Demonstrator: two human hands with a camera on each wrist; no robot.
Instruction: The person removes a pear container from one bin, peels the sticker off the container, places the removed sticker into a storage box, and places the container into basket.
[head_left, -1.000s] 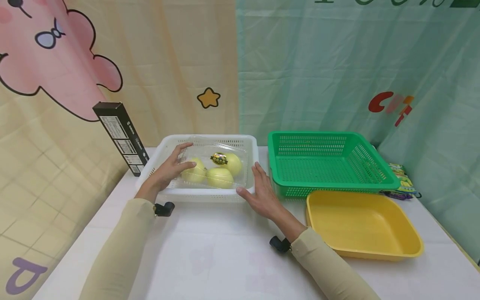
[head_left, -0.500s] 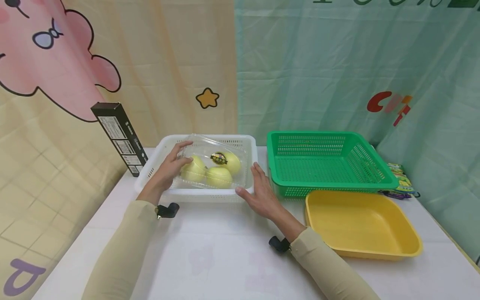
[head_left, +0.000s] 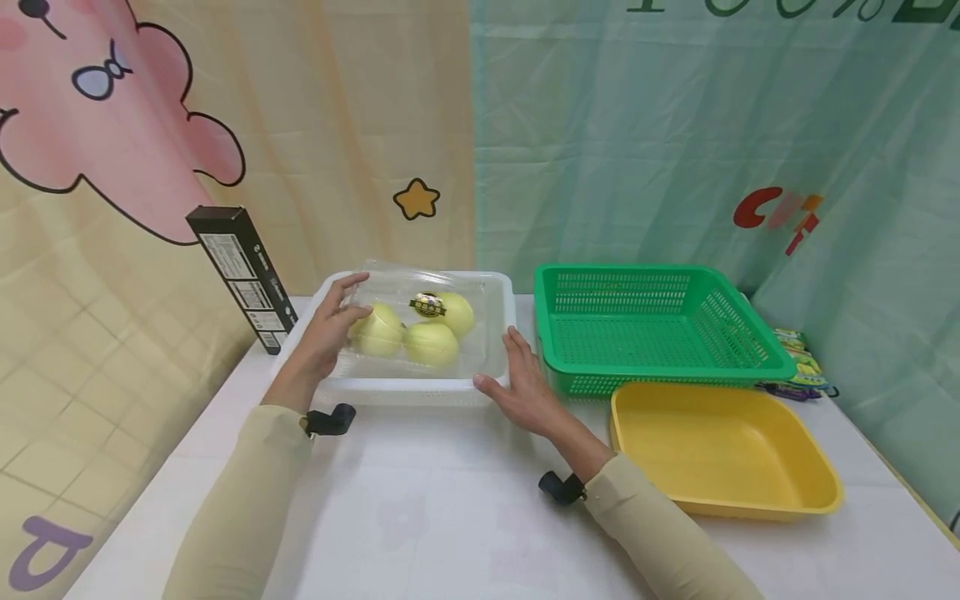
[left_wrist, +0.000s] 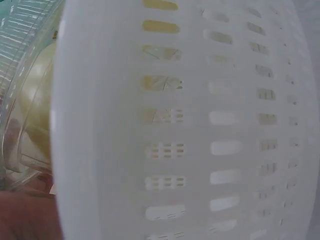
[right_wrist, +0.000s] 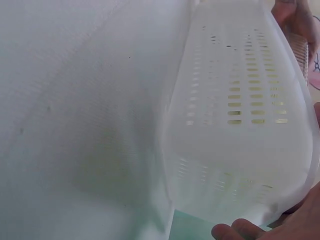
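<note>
In the head view, a clear plastic fruit box (head_left: 480, 360) with three round yellow-green fruits (head_left: 432, 344) and a black-and-gold label (head_left: 427, 305) is in the white basket (head_left: 420, 385). Its left end is tilted up above the basket's back rim. My left hand (head_left: 318, 340) grips that left end, thumb and fingers spread along it. At the basket's front right corner my right hand (head_left: 525, 390) rests, fairly straight fingers on the side and thumb at the front rim. The left wrist view shows mostly the basket's slotted wall (left_wrist: 115, 125), with a fruit (left_wrist: 37, 100) behind clear plastic.
A green basket (head_left: 667, 369) stands right of the white one, with a yellow tray (head_left: 720, 450) in front of it. Colourful packets (head_left: 806, 371) lie at the far right. A tall black box (head_left: 243, 275) leans at the left. Curtains (head_left: 600, 150) hang behind the white-covered table (head_left: 420, 500).
My left hand has moved left and slightly up with the fruit box, raising its left end further. The fruits have moved left with it. My right hand has stayed on the basket's corner.
</note>
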